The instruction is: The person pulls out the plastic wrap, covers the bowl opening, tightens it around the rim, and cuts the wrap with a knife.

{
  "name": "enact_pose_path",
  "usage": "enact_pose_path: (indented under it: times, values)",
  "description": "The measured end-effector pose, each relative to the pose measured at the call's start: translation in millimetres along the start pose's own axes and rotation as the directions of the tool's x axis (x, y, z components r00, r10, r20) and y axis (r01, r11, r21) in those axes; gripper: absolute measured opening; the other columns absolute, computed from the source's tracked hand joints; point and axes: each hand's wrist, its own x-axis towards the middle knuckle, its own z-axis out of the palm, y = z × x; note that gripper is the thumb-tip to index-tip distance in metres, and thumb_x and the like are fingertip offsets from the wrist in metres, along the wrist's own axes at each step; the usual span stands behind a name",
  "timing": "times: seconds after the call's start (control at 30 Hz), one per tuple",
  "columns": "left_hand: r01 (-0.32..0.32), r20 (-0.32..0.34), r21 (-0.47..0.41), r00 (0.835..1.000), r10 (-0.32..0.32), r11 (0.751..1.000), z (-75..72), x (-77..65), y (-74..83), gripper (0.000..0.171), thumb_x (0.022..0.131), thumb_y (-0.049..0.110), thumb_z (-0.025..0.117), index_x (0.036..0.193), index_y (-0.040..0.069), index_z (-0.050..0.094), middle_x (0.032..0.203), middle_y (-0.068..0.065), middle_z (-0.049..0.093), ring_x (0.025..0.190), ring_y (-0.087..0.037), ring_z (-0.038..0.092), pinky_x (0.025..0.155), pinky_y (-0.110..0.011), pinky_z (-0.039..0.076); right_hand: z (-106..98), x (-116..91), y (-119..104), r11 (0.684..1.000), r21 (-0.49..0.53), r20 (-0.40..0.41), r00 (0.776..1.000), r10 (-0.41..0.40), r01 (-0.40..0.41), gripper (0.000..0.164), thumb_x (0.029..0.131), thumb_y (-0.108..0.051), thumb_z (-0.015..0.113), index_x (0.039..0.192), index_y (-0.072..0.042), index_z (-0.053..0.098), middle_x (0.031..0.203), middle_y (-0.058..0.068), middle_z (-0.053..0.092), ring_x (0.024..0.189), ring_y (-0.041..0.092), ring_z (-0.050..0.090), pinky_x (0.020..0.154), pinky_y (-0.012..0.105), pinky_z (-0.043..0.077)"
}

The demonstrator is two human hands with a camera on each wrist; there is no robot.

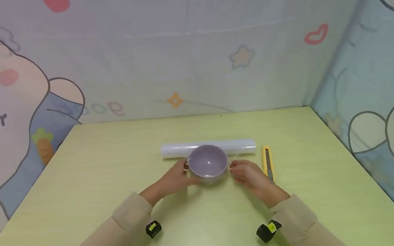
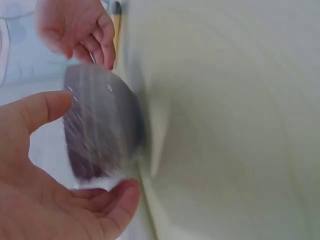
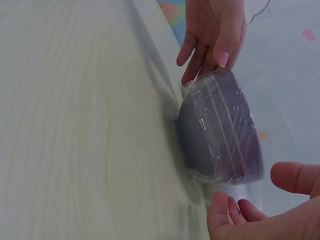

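Note:
A purple bowl [image 1: 208, 161] stands upright on the table, with clear plastic wrap [image 3: 220, 125] stretched over its mouth and down its sides. My left hand [image 1: 177, 176] is at the bowl's left side, its fingertips close against the wrap and the thumb toward the front. In the left wrist view, that thumb and the loosely bent fingers stand around the near side of the bowl [image 2: 102, 125]. To the right of the bowl, my right hand [image 1: 253, 178] is held a little apart, thumb and fingers spread with nothing between them.
Behind the bowl lies a long white roll of film [image 1: 177, 149], shiny on its surface. A yellow utility knife [image 1: 266, 160] lies right of it, partly hidden by the right hand. The pale table [image 1: 116, 163] meets a printed cloth backdrop [image 1: 146, 56] at its back edge.

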Motion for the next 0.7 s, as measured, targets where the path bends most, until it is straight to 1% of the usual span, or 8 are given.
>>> enact_pose_path:
  times: [0.17,0.23,0.3,0.37,0.47,0.53,0.6,0.7]
  values:
    - [0.029,-0.077,-0.036,0.997,-0.032,0.999,10.9,-8.7,12.2,0.092,0.073,0.027,0.074,0.136,-0.009,0.018,0.135,-0.028,0.037,0.123,-0.039,0.043,0.1,-0.052,0.036,7,-7,-8,0.997,-0.054,0.0,0.998,-0.064,0.064,0.055,0.091,-0.007,0.042,0.135,0.019,0.02,0.137,0.035,0.033,0.126,0.041,0.04,0.108,0.048,0.029]
    - [0.032,-0.12,-0.042,0.992,-0.037,0.999,16.5,-9.8,14.9,0.095,0.071,0.028,0.075,0.136,-0.01,0.017,0.134,-0.03,0.035,0.12,-0.04,0.045,0.098,-0.051,0.038,11,-9,-9,0.995,-0.072,0.001,0.997,-0.074,0.073,0.056,0.091,-0.009,0.043,0.135,0.019,0.019,0.136,0.036,0.032,0.127,0.042,0.038,0.108,0.048,0.029]
    - [-0.001,-0.155,-0.039,0.988,-0.006,0.999,21.3,-9.8,15.8,0.095,0.07,0.028,0.077,0.136,-0.009,0.02,0.133,-0.03,0.036,0.118,-0.038,0.047,0.096,-0.051,0.038,14,-10,-11,0.994,-0.082,-0.003,0.997,-0.077,0.076,0.058,0.091,-0.01,0.043,0.135,0.018,0.018,0.136,0.035,0.032,0.126,0.041,0.038,0.108,0.047,0.029]
    - [-0.055,-0.176,-0.035,0.983,0.048,0.998,24.5,-9.3,16.5,0.092,0.069,0.025,0.078,0.136,-0.006,0.024,0.131,-0.029,0.038,0.116,-0.038,0.048,0.095,-0.051,0.039,15,-10,-11,0.994,-0.082,-0.006,0.997,-0.078,0.077,0.057,0.092,-0.01,0.043,0.135,0.018,0.018,0.136,0.034,0.033,0.125,0.038,0.041,0.107,0.047,0.03]
    - [-0.128,-0.191,0.001,0.973,0.126,0.992,27.1,-8.4,16.9,0.09,0.069,0.022,0.08,0.138,-0.003,0.027,0.131,-0.029,0.038,0.117,-0.039,0.046,0.096,-0.053,0.038,17,-11,-12,0.995,-0.065,-0.009,0.997,-0.073,0.072,0.055,0.092,-0.009,0.043,0.134,0.017,0.02,0.135,0.033,0.034,0.119,0.031,0.047,0.107,0.046,0.031]
    - [-0.135,-0.197,0.02,0.971,0.136,0.991,28.1,-7.9,17.6,0.093,0.068,0.022,0.08,0.139,-0.003,0.025,0.132,-0.029,0.038,0.119,-0.039,0.046,0.097,-0.053,0.037,17,-11,-11,0.997,-0.05,-0.008,0.998,-0.065,0.065,0.053,0.092,-0.008,0.043,0.134,0.017,0.022,0.135,0.032,0.034,0.115,0.026,0.049,0.107,0.046,0.032]
    - [-0.099,-0.208,0.033,0.973,0.103,0.995,29.0,-7.1,18.7,0.097,0.068,0.025,0.081,0.139,-0.004,0.023,0.132,-0.028,0.039,0.12,-0.04,0.045,0.098,-0.053,0.037,17,-11,-11,0.997,-0.041,-0.007,0.998,-0.06,0.059,0.051,0.092,-0.008,0.044,0.133,0.016,0.023,0.134,0.031,0.035,0.113,0.022,0.05,0.107,0.046,0.032]
    - [0.005,-0.236,0.04,0.972,0.005,0.999,29.9,-4.5,21.9,0.1,0.067,0.031,0.08,0.137,-0.008,0.02,0.129,-0.03,0.038,0.118,-0.043,0.044,0.095,-0.053,0.039,18,-11,-11,0.997,-0.042,-0.01,0.998,-0.061,0.06,0.05,0.092,-0.009,0.045,0.131,0.015,0.025,0.134,0.028,0.034,0.115,0.026,0.048,0.107,0.047,0.031]
